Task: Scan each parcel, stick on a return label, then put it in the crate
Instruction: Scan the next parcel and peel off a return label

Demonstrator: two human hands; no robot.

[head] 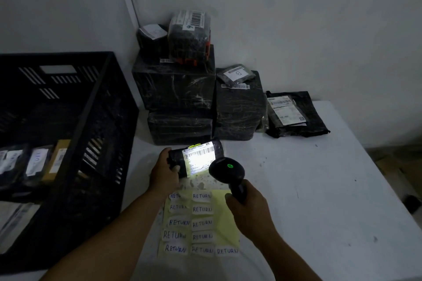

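Observation:
My left hand (164,172) grips a small black parcel (175,155) by its left end, just above the white table (319,189). Its white barcode label (199,155) is lit bright by the scanner's light. My right hand (247,206) holds a black handheld scanner (227,170) by the handle, its head aimed at that label and a green light showing on top. A yellow sheet (225,217) with several handwritten RETURN labels lies on the table under my hands. The black crate (75,134) stands at the left with several parcels inside.
A stack of black wrapped parcels (175,89) stands against the wall at the back, with smaller parcels on top. A flat black mailer bag (296,114) lies at the back right. The table's right edge drops to the floor.

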